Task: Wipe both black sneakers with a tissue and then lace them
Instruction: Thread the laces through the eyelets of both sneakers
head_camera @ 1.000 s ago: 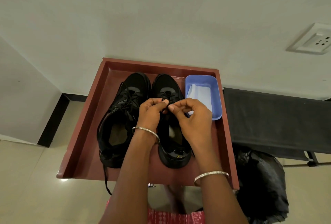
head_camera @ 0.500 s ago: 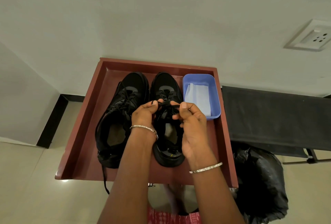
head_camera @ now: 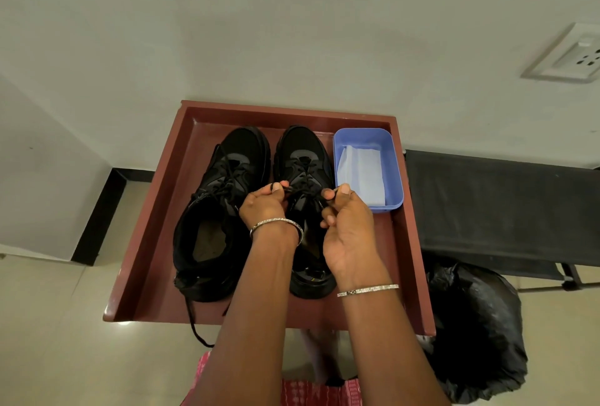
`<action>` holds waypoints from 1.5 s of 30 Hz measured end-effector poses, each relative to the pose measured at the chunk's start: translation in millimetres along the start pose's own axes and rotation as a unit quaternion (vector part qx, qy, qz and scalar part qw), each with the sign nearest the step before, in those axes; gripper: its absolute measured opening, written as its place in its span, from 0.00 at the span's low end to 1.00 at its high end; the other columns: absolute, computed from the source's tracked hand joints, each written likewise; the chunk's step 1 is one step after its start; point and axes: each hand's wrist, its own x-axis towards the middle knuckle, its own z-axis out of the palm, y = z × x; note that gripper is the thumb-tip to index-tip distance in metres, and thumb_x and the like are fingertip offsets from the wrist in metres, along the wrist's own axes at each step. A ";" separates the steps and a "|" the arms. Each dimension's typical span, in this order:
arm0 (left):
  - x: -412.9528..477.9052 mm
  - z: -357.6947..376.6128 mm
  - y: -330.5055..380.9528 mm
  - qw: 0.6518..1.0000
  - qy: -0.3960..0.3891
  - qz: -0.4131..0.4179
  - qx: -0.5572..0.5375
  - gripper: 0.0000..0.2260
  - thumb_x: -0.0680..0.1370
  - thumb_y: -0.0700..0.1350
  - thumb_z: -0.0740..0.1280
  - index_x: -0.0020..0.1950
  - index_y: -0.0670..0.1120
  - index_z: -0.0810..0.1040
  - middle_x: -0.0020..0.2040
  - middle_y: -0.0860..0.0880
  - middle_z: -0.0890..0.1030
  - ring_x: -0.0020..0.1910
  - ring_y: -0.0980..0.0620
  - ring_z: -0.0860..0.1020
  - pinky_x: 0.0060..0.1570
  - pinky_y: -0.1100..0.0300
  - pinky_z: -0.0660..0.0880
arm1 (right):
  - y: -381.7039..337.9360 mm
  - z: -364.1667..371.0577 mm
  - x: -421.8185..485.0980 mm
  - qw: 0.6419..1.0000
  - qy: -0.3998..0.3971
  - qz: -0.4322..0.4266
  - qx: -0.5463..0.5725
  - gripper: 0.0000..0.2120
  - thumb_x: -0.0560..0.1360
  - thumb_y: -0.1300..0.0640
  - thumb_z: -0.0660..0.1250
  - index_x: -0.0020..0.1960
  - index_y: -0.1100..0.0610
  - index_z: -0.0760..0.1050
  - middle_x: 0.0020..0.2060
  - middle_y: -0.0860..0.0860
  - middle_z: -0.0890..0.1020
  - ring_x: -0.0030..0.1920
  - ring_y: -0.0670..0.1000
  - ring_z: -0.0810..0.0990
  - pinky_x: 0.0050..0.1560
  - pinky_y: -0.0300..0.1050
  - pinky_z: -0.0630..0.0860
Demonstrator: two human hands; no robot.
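Left hand (head_camera: 264, 207) and right hand (head_camera: 349, 230) each pinch a strand of the lace (head_camera: 293, 190) over the right-side sneaker (head_camera: 303, 152), which sits in the red tray (head_camera: 156, 243) beside the other sneaker (head_camera: 240, 158). Lace looks thin, limp and probably slippery, so grip near the tips and keep tension. The shoe is likely light and may shift when pulled

Maroon tray (head_camera: 156, 243), blue tub (head_camera: 384, 207) (far right corner), black bag (head_camera: 477, 324), wall socket (head_camera: 571, 55)

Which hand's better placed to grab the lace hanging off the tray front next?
Left, probably: left hand borders the left sneaker; right hand sits by the tub. Both pinch the right sneaker's lace.
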 end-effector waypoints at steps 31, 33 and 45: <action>-113.1 -117.4 18.2 0.863 0.054 0.348 0.362 0.06 0.78 0.39 0.68 0.50 0.48 0.82 0.42 0.54 0.81 0.42 0.53 0.80 0.46 0.59 0.75 | 25.3 -18.7 -56.4 0.821 0.176 -0.229 -0.492 0.14 0.73 0.64 0.67 0.57 0.55 0.78 0.56 0.56 0.79 0.60 0.62 0.76 0.54 0.54 0.72; -107.6 -129.6 28.6 0.862 0.101 0.354 0.348 0.06 0.78 0.38 0.67 0.50 0.49 0.81 0.42 0.54 0.82 0.44 0.51 0.81 0.47 0.56 0.77 | 26.7 -11.9 -73.0 0.788 0.203 -0.272 -0.514 0.16 0.71 0.64 0.68 0.57 0.53 0.77 0.58 0.55 0.77 0.62 0.61 0.72 0.56 0.56 0.68; -44.4 -140.8 34.2 0.848 0.087 0.240 0.464 0.23 0.76 0.39 0.69 0.70 0.51 0.72 0.65 0.45 0.75 0.61 0.41 0.76 0.59 0.48 0.76 | 63.7 60.2 -66.8 0.847 -0.046 -0.274 -0.452 0.10 0.78 0.54 0.68 0.58 0.56 0.79 0.52 0.52 0.79 0.51 0.50 0.80 0.55 0.46 0.76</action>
